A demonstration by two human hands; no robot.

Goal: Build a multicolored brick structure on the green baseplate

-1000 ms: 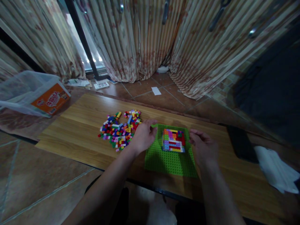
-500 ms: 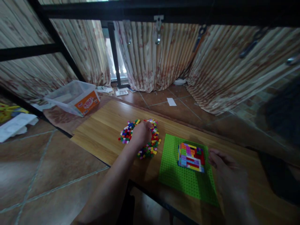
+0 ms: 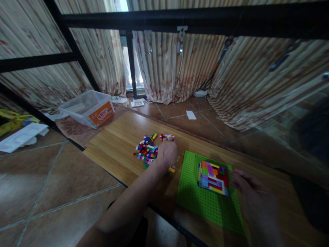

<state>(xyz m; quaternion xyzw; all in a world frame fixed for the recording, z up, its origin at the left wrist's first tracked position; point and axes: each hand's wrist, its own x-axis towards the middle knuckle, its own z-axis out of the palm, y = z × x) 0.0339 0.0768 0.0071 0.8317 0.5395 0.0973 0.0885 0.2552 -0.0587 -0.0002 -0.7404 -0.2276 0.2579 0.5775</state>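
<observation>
My left hand reaches over the right part of a pile of small coloured building bricks. Its fingers point down among the bricks and are mostly hidden behind the back of the hand. My right hand is by the right edge of a green baseplate, thumb and forefinger pinched together. Anything between those fingertips is too small or blurred to make out. On the baseplate sits a low, roughly rectangular build of multicoloured bricks, just left of my right fingertips.
The bricks and baseplate lie on a long wooden table. Beyond its left end stands a clear plastic bin with an orange label. A black metal frame crosses above, with hooks hanging from it. Striped curtains and a tiled floor lie behind.
My left hand has moved right across the brick pile, uncovering bricks in its middle. My right hand stays beside the baseplate, still pinched. The whole view has shifted slightly.
</observation>
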